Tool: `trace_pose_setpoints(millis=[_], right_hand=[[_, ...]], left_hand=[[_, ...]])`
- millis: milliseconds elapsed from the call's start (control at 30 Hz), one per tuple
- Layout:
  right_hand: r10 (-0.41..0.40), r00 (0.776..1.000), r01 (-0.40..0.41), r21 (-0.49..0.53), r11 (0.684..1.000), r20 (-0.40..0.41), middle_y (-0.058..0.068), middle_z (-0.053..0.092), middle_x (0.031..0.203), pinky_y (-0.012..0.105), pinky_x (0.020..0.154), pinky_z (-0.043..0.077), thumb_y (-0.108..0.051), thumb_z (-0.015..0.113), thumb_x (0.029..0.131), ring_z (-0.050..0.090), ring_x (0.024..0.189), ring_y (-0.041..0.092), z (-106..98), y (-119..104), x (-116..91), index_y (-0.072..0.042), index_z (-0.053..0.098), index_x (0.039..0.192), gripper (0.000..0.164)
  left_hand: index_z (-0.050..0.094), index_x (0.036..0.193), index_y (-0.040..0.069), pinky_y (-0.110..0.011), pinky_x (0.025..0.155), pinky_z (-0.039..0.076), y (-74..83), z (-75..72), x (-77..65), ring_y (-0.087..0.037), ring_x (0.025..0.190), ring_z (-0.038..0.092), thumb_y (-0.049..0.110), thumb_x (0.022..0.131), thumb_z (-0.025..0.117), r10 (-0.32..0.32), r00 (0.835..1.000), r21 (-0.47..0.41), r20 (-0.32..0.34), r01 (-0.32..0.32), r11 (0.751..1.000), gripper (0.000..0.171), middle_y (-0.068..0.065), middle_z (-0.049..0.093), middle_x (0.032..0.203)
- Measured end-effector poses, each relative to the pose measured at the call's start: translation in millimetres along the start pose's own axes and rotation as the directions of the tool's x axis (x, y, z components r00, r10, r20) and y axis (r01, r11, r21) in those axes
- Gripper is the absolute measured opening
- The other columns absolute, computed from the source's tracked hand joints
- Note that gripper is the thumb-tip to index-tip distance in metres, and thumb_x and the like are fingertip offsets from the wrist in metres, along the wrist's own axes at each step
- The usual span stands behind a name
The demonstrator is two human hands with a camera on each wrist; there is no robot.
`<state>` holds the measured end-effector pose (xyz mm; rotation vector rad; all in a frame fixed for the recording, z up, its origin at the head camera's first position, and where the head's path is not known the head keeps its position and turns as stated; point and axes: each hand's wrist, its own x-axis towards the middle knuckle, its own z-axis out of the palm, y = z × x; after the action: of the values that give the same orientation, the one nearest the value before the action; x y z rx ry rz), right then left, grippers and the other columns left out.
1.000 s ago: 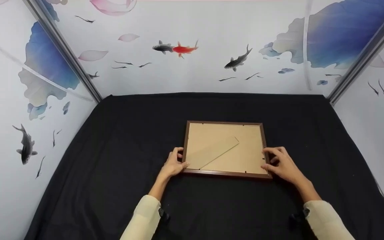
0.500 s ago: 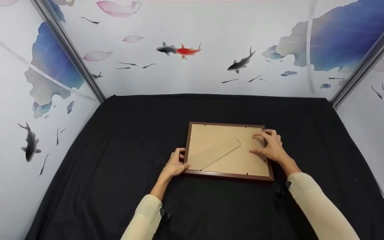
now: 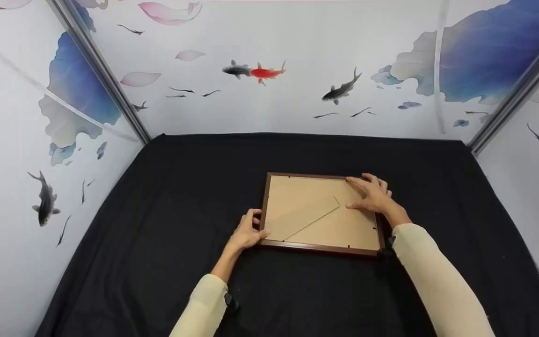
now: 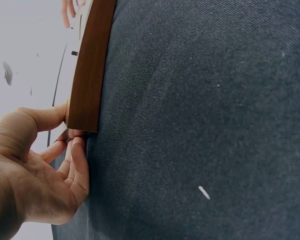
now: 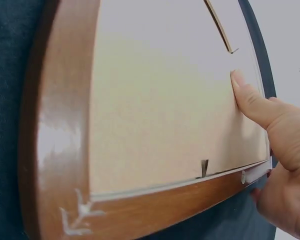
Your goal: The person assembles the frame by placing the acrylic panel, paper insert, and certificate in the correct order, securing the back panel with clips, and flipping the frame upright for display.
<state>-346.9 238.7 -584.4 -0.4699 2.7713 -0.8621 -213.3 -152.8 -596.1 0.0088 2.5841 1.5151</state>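
A brown wooden picture frame lies face down, its tan backing board up. A slanted easel-stand flap is flat against the board. At the near left corner my left hand grips the frame, thumb over the rim and fingers at its outer side; the left wrist view shows this hand up close. Over the far right corner is my right hand, spread, with its index finger near the far rim. In the right wrist view its thumb is at the board and its other fingers are partly hidden beyond the rim.
Small dark metal tabs line the rim, among them a tab on the right side and a tab on the near side. Black cloth covers the table. White printed panels enclose the back and sides.
My right hand has moved from the frame's near right side up along the right edge to the far right corner. My left hand keeps its hold, and the frame stays in place.
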Motion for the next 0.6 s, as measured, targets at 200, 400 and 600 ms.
trace_pose_setpoints(millis=[200, 400, 600], right_hand=[[0.012, 1.0, -0.012, -0.018, 1.0, 0.017, 0.029, 0.015, 0.159, 0.076, 0.099, 0.014, -0.036, 0.086, 0.084, 0.012, 0.136, 0.061, -1.0, -0.7, -0.1, -0.018, 0.048, 0.151, 0.079], [0.012, 0.999, -0.009, -0.076, 0.997, 0.033, 0.028, 0.017, 0.16, 0.075, 0.101, 0.018, -0.04, 0.083, 0.086, 0.016, 0.136, 0.058, -2.3, -5.3, 2.0, -0.02, 0.049, 0.152, 0.077], [0.023, 0.997, -0.011, -0.152, 0.988, 0.078, 0.03, 0.016, 0.161, 0.08, 0.099, 0.018, -0.044, 0.079, 0.088, 0.018, 0.138, 0.06, -9.3, -10.8, 0.4, -0.019, 0.045, 0.155, 0.079]], left_hand=[[0.045, 0.141, 0.003, -0.043, 0.08, 0.051, 0.4, 0.2, -0.9, -0.029, 0.093, 0.064, 0.006, 0.088, 0.078, -0.015, 1.0, 0.008, 0.002, 0.015, 1.0, 0.062, -0.015, 0.051, 0.112], [0.045, 0.14, 0.002, -0.042, 0.08, 0.051, 1.7, -2.0, -1.5, -0.03, 0.092, 0.064, 0.005, 0.087, 0.078, -0.006, 1.0, 0.015, -0.004, 0.006, 1.0, 0.062, -0.016, 0.05, 0.111], [0.045, 0.14, 0.001, -0.043, 0.08, 0.051, 1.5, -0.5, -0.9, -0.03, 0.091, 0.063, 0.005, 0.087, 0.078, 0.001, 1.0, -0.004, -0.008, -0.001, 1.0, 0.062, -0.017, 0.05, 0.111]])
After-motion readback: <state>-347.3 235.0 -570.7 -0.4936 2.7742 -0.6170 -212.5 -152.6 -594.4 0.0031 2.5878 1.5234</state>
